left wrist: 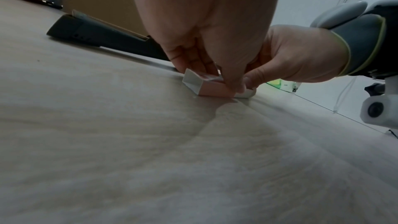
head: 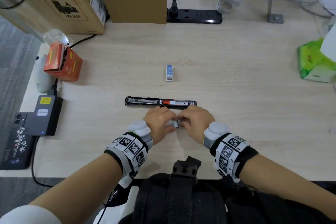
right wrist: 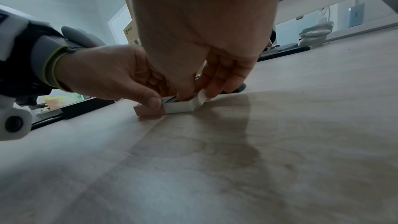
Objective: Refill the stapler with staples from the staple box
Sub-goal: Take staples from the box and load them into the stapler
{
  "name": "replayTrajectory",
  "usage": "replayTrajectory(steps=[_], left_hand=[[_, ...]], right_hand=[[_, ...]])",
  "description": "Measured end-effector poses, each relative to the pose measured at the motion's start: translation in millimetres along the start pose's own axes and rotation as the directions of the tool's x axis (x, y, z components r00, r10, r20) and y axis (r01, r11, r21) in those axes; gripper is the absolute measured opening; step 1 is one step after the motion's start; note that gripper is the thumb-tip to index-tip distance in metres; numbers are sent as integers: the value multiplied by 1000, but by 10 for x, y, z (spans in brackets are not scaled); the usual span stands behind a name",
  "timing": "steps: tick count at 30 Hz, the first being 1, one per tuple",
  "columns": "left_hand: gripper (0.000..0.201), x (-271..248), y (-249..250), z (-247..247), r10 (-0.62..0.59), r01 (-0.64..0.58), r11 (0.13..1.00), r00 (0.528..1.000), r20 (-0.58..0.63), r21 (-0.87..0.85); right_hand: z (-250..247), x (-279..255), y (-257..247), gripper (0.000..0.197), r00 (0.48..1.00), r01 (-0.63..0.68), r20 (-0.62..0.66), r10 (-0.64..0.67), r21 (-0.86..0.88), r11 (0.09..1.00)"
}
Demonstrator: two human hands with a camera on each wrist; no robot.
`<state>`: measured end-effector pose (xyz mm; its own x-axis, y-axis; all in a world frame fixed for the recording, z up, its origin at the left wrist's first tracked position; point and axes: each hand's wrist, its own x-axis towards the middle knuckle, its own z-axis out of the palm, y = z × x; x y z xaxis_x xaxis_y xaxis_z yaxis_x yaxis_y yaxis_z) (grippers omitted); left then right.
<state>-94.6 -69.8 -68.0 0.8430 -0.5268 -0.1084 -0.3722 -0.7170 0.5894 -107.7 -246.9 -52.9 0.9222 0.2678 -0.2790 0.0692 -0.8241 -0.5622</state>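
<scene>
The black stapler lies opened flat across the desk, its metal staple channel facing up. Just in front of it, both hands meet over a small staple box that rests on the desk. My left hand pinches its pinkish sleeve between thumb and fingers. My right hand pinches at the white inner tray, which is slid partly out. The curled fingers hide the tray's contents. The stapler's dark body shows behind the hands. A second, blue dotted box stands beyond the stapler.
Cardboard boxes and a black power strip line the back. At the left edge are a red carton, a mouse, a black power adapter and a phone. A green tissue pack sits far right.
</scene>
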Motion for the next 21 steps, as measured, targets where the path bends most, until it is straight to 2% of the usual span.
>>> replayTrajectory(steps=[10, 17, 19, 21], left_hand=[[30, 14, 26, -41, -62, 62, 998, 998, 10, -20], [31, 21, 42, -78, -48, 48, 999, 998, 42, 0], [33, 25, 32, -84, -54, 53, 998, 996, 68, 14], [36, 28, 44, -110, -73, 73, 997, 992, 101, 6]], right_hand=[[-23, 28, -44, 18, 996, -18, 86, 24, -69, 997], [-81, 28, -57, 3, 996, -25, 88, 23, 20, 999], [-132, 18, -69, 5, 994, -45, 99, 38, 73, 996], [-190, 11, -62, 8, 997, -69, 46, 62, 154, 986]])
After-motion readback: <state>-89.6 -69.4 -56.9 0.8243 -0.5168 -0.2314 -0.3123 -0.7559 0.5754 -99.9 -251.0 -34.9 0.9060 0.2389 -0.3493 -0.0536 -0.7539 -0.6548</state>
